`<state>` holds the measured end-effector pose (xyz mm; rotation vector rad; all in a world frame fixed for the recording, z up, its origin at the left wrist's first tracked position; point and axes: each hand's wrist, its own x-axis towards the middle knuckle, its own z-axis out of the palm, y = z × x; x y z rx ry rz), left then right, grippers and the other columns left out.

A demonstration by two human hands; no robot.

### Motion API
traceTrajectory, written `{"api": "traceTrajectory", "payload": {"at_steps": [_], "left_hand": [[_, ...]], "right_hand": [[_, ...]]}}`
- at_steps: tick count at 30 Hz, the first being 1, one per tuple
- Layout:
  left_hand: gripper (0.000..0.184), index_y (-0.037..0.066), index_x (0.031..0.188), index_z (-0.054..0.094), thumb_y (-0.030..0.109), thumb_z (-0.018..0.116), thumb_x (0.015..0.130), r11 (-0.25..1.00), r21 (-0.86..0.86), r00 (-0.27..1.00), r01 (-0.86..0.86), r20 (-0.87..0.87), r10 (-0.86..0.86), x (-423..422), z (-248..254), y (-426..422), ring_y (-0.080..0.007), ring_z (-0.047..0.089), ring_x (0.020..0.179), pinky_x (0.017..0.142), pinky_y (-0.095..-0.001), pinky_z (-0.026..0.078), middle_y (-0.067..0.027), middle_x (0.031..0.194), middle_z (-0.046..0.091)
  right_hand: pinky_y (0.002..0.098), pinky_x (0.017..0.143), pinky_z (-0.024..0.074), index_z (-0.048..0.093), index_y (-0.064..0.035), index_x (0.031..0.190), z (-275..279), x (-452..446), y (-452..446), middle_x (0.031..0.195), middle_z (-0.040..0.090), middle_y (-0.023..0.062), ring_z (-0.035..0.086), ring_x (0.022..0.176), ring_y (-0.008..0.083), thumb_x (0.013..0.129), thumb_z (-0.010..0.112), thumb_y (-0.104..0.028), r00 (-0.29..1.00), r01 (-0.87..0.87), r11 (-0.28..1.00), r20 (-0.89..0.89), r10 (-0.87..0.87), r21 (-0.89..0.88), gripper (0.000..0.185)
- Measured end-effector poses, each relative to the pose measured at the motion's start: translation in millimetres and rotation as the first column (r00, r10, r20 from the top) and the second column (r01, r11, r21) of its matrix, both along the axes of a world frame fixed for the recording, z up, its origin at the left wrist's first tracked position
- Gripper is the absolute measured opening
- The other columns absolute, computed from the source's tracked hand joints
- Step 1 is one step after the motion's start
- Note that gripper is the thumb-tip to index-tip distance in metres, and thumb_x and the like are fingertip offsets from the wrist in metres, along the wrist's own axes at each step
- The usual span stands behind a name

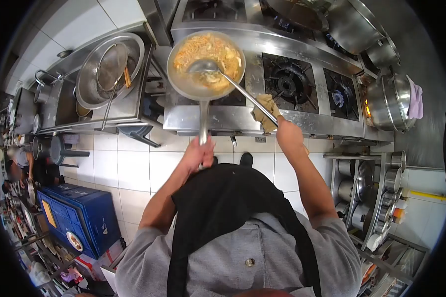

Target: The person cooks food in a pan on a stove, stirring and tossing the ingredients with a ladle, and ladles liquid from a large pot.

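My left hand (199, 152) is closed round the long metal handle of a pan (172, 79) over the left front of the stove. Orange-yellow food (198, 52), noodle-like, lies in the pan with some liquid. In my right hand (289, 134) is the far end of a long-handled ladle (245, 94), fingers wrapped round it. The ladle's bowl rests in the food, near the pan's middle. A crumpled brown cloth (266, 111) hangs at the stove's front edge, just left of my right hand and behind the ladle handle.
Right of the pan are a burner (287, 81) and another with a blue flame (338, 98). Large pots (389, 101) stand at the far right. A metal basin (86, 74) with a strainer is on the left counter. A blue box (91, 218) stands at lower left, shelves of pots at right.
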<state>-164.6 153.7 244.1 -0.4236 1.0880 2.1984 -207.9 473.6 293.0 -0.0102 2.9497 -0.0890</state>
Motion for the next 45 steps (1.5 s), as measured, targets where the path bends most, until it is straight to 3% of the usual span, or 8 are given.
{"api": "traceTrajectory", "payload": {"at_steps": [4, 16, 22, 28, 32, 36, 41, 45], "left_hand": [[0.020, 0.013, 0.092, 0.042, 0.012, 0.061, 0.098, 0.989, -0.140, 0.999, 0.037, 0.013, -0.036, 20.2, -2.1, -8.0, -0.0082, 0.033, 0.044, 0.036, -0.0269, 0.031, 0.0028, 0.062, 0.036], [0.023, 0.018, 0.089, 0.043, 0.011, 0.063, 0.098, 0.986, 0.157, 0.987, -0.053, 0.159, 0.028, -13.1, -6.7, 3.3, -0.0062, 0.034, 0.044, 0.036, -0.0249, 0.030, 0.0052, 0.063, 0.036], [0.017, 0.014, 0.090, 0.046, 0.010, 0.061, 0.098, 0.995, 0.074, 0.989, -0.067, 0.138, 0.056, -13.4, 3.0, 6.9, -0.0059, 0.034, 0.044, 0.035, -0.0248, 0.030, 0.0056, 0.063, 0.035], [0.018, 0.014, 0.089, 0.045, 0.011, 0.061, 0.099, 0.989, 0.108, 0.984, -0.105, 0.155, 0.088, -13.4, -3.6, 8.3, -0.0059, 0.034, 0.044, 0.035, -0.0249, 0.030, 0.0050, 0.063, 0.035], [0.018, 0.013, 0.090, 0.046, 0.012, 0.060, 0.099, 0.984, 0.140, 0.984, -0.114, 0.152, 0.093, -12.0, 1.5, 11.3, -0.0058, 0.034, 0.044, 0.035, -0.0243, 0.030, 0.0054, 0.063, 0.035], [0.018, 0.013, 0.088, 0.046, 0.013, 0.059, 0.100, 0.992, 0.084, 0.983, -0.092, 0.164, 0.077, -12.8, 28.3, 8.2, -0.0056, 0.033, 0.044, 0.035, -0.0233, 0.029, 0.0056, 0.062, 0.034], [0.023, 0.012, 0.082, 0.045, 0.013, 0.058, 0.101, 0.987, 0.124, 0.980, -0.104, 0.180, 0.081, -18.8, 47.8, 10.0, -0.0050, 0.033, 0.044, 0.034, -0.0229, 0.028, 0.0055, 0.062, 0.035], [0.026, 0.012, 0.079, 0.044, 0.015, 0.059, 0.101, 0.996, 0.032, 0.993, -0.084, 0.087, 0.081, -37.1, 58.7, 11.5, -0.0052, 0.032, 0.043, 0.035, -0.0231, 0.028, 0.0055, 0.060, 0.036]], "right_hand": [[0.0513, 0.072, 0.0574, 0.062, -0.0046, 0.105, -8.1, -2.3, -8.5, 0.081, 0.071, 0.0210, 0.072, 0.079, 0.0398, 0.088, 0.056, -0.006, 1.000, 0.008, 1.000, -0.030, -0.008, -0.030, 0.018], [0.0555, 0.076, 0.0543, 0.063, -0.0050, 0.102, 9.6, -56.6, 17.9, 0.087, 0.070, 0.0243, 0.070, 0.086, 0.0432, 0.088, 0.056, -0.007, 0.994, 0.015, 1.000, -0.112, -0.018, -0.024, 0.016], [0.0535, 0.077, 0.0559, 0.062, -0.0043, 0.102, -28.3, -108.9, -27.8, 0.088, 0.071, 0.0243, 0.070, 0.088, 0.0426, 0.089, 0.055, -0.007, 0.986, -0.123, 0.989, -0.124, 0.113, -0.077, 0.015], [0.0510, 0.071, 0.0578, 0.058, -0.0041, 0.104, -9.7, -86.9, 17.1, 0.087, 0.072, 0.0200, 0.073, 0.081, 0.0387, 0.089, 0.056, -0.007, 0.935, -0.354, 0.924, 0.023, 0.354, 0.143, 0.015], [0.0515, 0.070, 0.0575, 0.059, -0.0060, 0.104, 29.0, -72.9, 43.7, 0.086, 0.072, 0.0200, 0.072, 0.078, 0.0391, 0.088, 0.057, -0.007, 0.935, -0.330, 0.925, -0.073, 0.348, 0.188, 0.016], [0.0550, 0.078, 0.0542, 0.060, -0.0035, 0.097, 58.1, -20.3, 31.9, 0.090, 0.070, 0.0246, 0.069, 0.084, 0.0448, 0.082, 0.061, -0.005, 0.997, -0.075, 0.997, 0.020, 0.075, 0.029, 0.015], [0.0544, 0.086, 0.0513, 0.062, 0.0004, 0.100, 83.7, 12.2, 31.6, 0.097, 0.069, 0.0272, 0.066, 0.096, 0.0455, 0.083, 0.056, -0.006, 0.926, -0.070, 0.976, 0.351, 0.140, -0.204, 0.019], [0.0535, 0.081, 0.0537, 0.064, -0.0009, 0.102, 54.5, -2.9, 24.0, 0.091, 0.070, 0.0248, 0.069, 0.090, 0.0433, 0.086, 0.055, -0.006, 0.976, -0.117, 0.987, 0.173, 0.135, -0.109, 0.019]]}}
